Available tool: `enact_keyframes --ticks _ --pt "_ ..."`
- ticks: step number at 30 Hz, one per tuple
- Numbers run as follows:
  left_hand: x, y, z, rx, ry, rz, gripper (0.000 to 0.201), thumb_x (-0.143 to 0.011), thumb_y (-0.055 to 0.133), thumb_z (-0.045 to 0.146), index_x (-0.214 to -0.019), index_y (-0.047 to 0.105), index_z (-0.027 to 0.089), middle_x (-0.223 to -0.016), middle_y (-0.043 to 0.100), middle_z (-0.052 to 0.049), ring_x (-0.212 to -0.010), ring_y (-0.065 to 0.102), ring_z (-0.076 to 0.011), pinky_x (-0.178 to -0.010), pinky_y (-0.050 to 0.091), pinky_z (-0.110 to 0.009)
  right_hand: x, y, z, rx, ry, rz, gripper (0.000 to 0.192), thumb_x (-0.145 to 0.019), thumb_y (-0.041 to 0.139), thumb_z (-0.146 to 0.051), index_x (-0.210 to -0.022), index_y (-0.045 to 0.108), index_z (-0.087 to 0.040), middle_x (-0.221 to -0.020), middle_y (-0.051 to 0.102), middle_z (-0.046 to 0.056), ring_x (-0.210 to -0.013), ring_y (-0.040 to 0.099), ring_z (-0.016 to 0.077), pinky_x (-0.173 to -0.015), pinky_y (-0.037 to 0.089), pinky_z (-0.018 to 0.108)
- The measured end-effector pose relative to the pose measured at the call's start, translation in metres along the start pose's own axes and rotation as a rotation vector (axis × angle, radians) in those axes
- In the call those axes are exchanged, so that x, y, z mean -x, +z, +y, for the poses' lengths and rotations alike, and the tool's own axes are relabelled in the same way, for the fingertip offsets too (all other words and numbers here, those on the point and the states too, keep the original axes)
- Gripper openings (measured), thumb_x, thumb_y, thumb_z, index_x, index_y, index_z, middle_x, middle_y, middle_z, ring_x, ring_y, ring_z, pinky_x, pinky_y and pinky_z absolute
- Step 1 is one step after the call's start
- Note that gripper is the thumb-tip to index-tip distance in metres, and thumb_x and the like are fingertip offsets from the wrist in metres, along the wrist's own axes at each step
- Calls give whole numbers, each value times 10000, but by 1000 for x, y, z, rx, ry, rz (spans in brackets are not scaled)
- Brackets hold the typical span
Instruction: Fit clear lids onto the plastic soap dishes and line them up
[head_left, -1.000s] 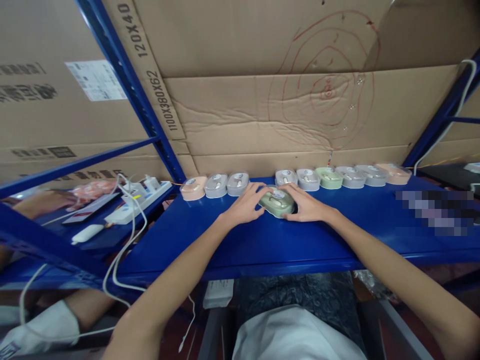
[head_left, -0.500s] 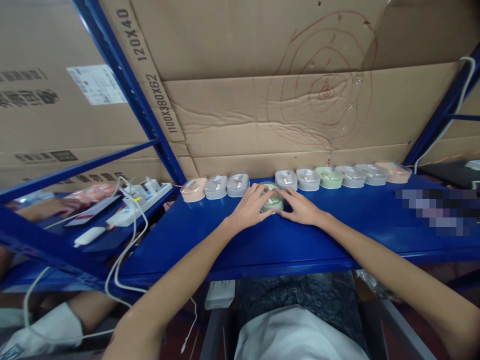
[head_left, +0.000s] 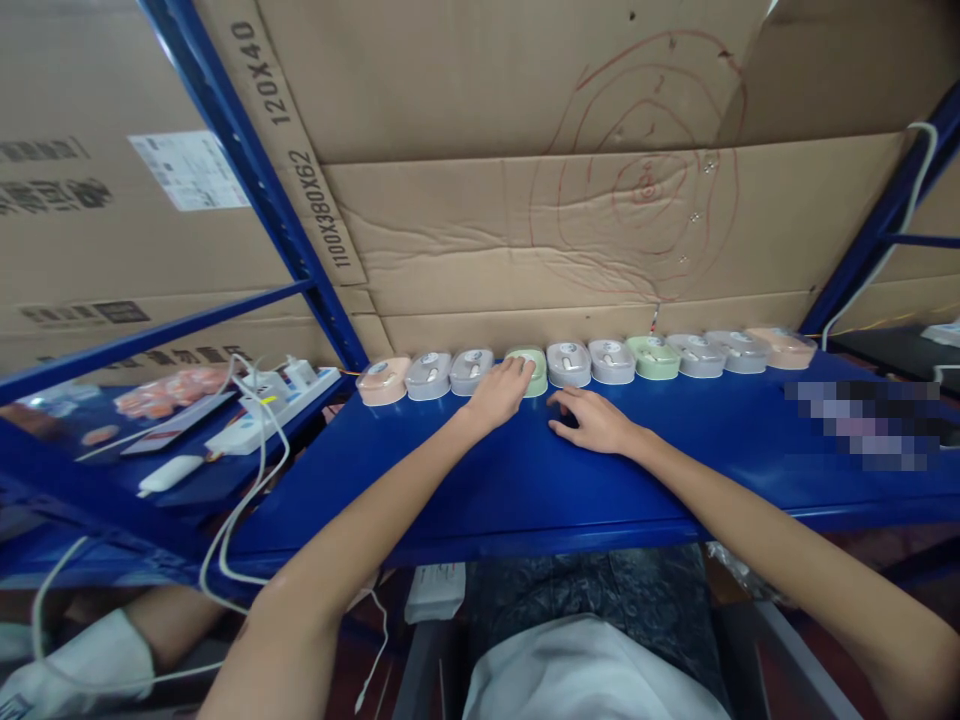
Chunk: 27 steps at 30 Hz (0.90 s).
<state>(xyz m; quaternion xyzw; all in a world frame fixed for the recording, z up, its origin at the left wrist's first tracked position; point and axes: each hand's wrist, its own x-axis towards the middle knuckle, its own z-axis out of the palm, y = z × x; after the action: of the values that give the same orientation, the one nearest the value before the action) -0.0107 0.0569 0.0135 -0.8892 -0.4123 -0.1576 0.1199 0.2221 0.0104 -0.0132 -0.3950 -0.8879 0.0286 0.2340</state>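
A row of small boxed computer mice in clear cases runs along the back of the blue shelf, against the cardboard. My left hand rests on the green boxed mouse, which sits in the row between a grey one and another grey one. My right hand lies flat on the shelf just in front of the row, fingers apart, holding nothing.
Large cardboard boxes form the back wall. To the left, a lower shelf carries a white power strip with white cables, a white device and packets. Blue uprights frame the bay. A blurred patch sits at the right.
Both hands slid the green boxed mouse back from the middle of the shelf into the gap in the row. My right hand then came off it and settled on the shelf.
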Motion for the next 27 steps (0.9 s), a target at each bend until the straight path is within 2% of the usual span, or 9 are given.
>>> enact_keyframes --ticks 5,10,14,17,20,22,27 --pt "-20 5 0 -26 -36 -16 432 -921 479 31 -1321 580 158 -1312 661 -196 -1272 612 -361 -1054 529 -523 -1 1 2 -1 -5 -8 218 -1000 664 -350 -1144 712 -193 -1030 714 93 -889 695 252 -811 546 384" --pt "-19 6 2 -5 -40 -10 413 -946 518 80 -1350 571 145 -1360 638 -213 -1308 593 -376 -1086 499 -532 -1 1 3 -4 -8 -11 203 -999 671 -354 -1119 724 -200 -1028 707 88 -885 691 248 -814 547 385" --pt "-12 -6 -6 4 7 36 468 -999 584 272 -1442 521 135 -1464 583 -219 -1382 535 -388 -1162 446 -540 -1 0 3 -3 -7 -17 209 -1006 660 -363 -1116 725 -197 -1047 707 92 -900 693 247 -816 549 384" --pt "-3 -19 -23 -33 -31 85 412 -1054 469 276 -1428 550 121 -1433 611 -207 -1378 539 -359 -1194 420 -506 -1 0 2 -12 -6 -16 212 -1009 660 -364 -1116 725 -193 -1046 708 92 -898 694 245 -811 548 383" --pt "8 -26 -40 -149 -151 -8 373 -1051 431 234 -1355 609 112 -1369 659 -216 -1337 563 -374 -1180 424 -530 -1 -1 3 -19 -7 -18 209 -1009 664 -360 -1119 722 -192 -1041 706 90 -893 694 244 -804 545 381" --pt "16 -27 -48 -179 -182 -59 369 -1019 449 183 -1330 631 102 -1340 683 -221 -1295 593 -380 -1162 436 -537 -1 -1 3 -18 -5 -23 210 -1010 665 -356 -1124 722 -188 -1039 705 92 -896 695 245 -801 542 379" --pt "28 -27 -43 -169 -163 -87 401 -972 472 120 -1330 650 101 -1366 672 -232 -1274 612 -377 -1117 467 -518 -1 1 6 -13 -6 -25 200 -1013 667 -350 -1121 723 -192 -1032 706 92 -903 691 248 -802 536 374"
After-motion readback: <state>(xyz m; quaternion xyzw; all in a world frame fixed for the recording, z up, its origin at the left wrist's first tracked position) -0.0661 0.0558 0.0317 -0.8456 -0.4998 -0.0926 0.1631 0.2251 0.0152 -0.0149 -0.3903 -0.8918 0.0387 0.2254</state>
